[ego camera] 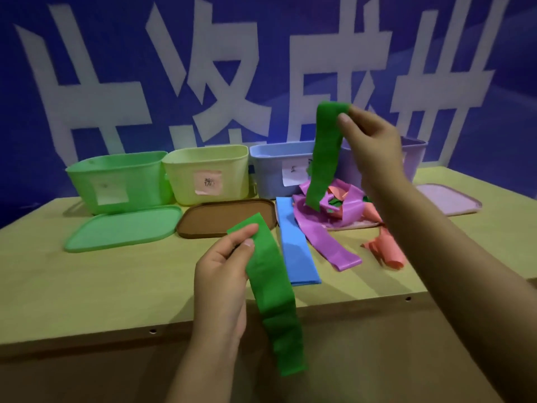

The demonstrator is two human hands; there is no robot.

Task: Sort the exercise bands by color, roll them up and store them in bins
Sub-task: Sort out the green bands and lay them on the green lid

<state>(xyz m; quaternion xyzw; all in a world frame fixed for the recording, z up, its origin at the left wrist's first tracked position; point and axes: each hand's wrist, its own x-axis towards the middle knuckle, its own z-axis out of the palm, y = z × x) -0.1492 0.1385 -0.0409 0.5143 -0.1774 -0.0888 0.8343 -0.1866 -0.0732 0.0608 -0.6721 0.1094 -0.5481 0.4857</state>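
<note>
Above the wooden table (pixel 87 286), the person holds two green bands. The right hand (pixel 374 141) is raised high and pinches the top of one green band (pixel 325 152) between thumb and fingers; its lower end hangs down to the pile of purple and orange bands (pixel 340 210). The left hand (pixel 223 274), lower and nearer, pinches the upper end of the second green band (pixel 273 298), which hangs over the table edge. A blue band (pixel 296 245) lies flat between the hands. Four bins stand behind in one row: green bin (pixel 116 181), yellow bin (pixel 206 173), blue bin (pixel 276 170), purple bin (pixel 412 158). Lids lie before them.
</note>
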